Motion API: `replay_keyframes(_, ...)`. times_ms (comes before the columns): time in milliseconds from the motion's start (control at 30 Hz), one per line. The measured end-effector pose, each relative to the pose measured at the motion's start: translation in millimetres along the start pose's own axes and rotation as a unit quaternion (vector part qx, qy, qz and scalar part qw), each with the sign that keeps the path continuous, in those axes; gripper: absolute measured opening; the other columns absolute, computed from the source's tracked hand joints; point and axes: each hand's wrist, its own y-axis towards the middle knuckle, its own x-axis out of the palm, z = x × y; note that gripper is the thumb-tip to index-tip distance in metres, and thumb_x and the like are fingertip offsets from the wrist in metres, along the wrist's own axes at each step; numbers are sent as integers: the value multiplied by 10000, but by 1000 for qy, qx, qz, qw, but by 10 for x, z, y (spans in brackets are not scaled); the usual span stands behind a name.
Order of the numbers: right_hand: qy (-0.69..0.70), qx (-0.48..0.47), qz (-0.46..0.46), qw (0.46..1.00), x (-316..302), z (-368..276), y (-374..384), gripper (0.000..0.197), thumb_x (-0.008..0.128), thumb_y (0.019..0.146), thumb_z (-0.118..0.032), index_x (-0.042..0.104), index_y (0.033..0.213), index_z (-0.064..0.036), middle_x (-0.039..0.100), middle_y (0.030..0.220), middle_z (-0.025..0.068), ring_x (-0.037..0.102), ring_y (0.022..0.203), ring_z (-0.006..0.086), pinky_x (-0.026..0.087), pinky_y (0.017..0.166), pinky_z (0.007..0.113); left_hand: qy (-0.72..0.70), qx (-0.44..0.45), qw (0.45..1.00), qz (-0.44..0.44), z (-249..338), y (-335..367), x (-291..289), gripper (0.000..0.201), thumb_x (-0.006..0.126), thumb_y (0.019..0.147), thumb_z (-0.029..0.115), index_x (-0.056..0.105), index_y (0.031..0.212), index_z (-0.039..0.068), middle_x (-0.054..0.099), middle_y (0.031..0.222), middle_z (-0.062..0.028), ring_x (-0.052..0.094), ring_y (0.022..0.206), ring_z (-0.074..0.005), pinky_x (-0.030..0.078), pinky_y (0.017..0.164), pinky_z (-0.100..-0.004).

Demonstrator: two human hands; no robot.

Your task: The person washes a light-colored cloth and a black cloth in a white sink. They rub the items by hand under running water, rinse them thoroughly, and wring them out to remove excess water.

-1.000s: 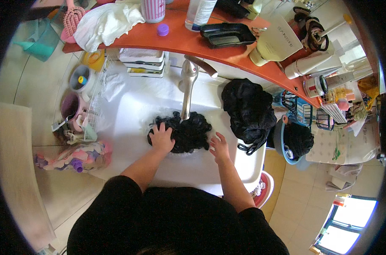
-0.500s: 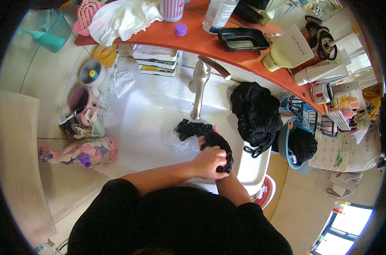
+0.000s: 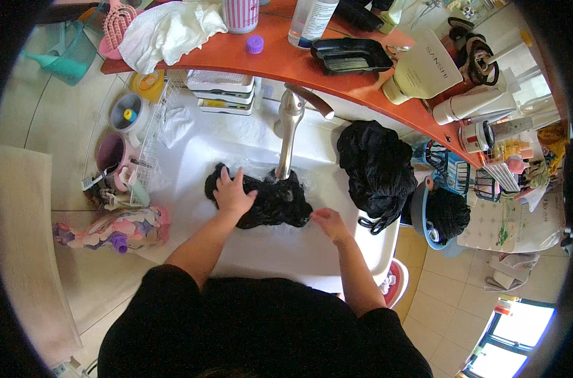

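While your left hand [image 3: 234, 195] lies with fingers spread wide on the black cloth [image 3: 271, 205], your right hand [image 3: 330, 225] has its fingertips drawn in at the cloth's right edge; whether they pinch it cannot be told. The cloth looks wet, limp and crumpled, under the metal tap [image 3: 288, 135] in the smooth white sink [image 3: 271, 252]. You have room in front of it; a rumpled black heap [image 3: 376, 165] bounds the right, the curved red shelf [image 3: 277, 62] the far side.
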Motion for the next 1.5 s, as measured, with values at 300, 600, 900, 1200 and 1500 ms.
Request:
replay_keyframes(300, 578, 92, -143, 798, 393, -172, 86, 593, 382, 869, -563, 331, 1351, -221, 430, 1308, 75, 425, 1177, 272, 334, 946, 530, -357, 152, 906, -166, 695, -255, 832, 341, 651, 665, 192, 621, 982, 70, 623, 802, -181, 610, 842, -313, 469, 774, -378)
replay_keyframes(600, 673, -63, -223, 702, 697, 44, 115, 427, 355, 921, -348, 427, 1248, -82, 498, 1217, 112, 493, 1096, 231, 405, 935, 375, -261, 416, 870, -52, 1292, -873, 16, 208, 627, 728, 226, 528, 804, 60, 571, 751, -135, 582, 699, -333, 462, 604, -445)
replay_keyframes(900, 418, 60, 1, 907, 128, -630, -364, 672, 472, 821, -590, 462, 1226, -53, 544, 1174, 111, 542, 1050, 266, 432, 881, 384, -106, 82, 991, 27, 83, 174, 177, 421, 570, 805, 384, 560, 1072, 59, 506, 1066, -227, 522, 920, -379, 443, 779, -442)
replay_keyframes(1200, -220, -284, 342, 868, 246, -127, -12, 460, 632, 775, -271, 522, 1172, -68, 541, 1088, 205, 541, 915, 357, 447, 808, 426, 22, 229, 955, -186, -132, -184, 252, 605, 632, 728, 401, 475, 1245, 129, 350, 1282, -209, 409, 1091, -377, 398, 882, -442)
replay_keyframes(1500, 611, 32, -65, 788, 407, -198, 307, 499, 421, 876, -506, 483, 1200, -132, 543, 1164, 95, 529, 1029, 283, 403, 911, 440, -454, 182, 845, -219, 787, -467, 427, 345, 681, 629, 199, 596, 881, -20, 609, 859, -168, 594, 798, -275, 456, 706, -342)
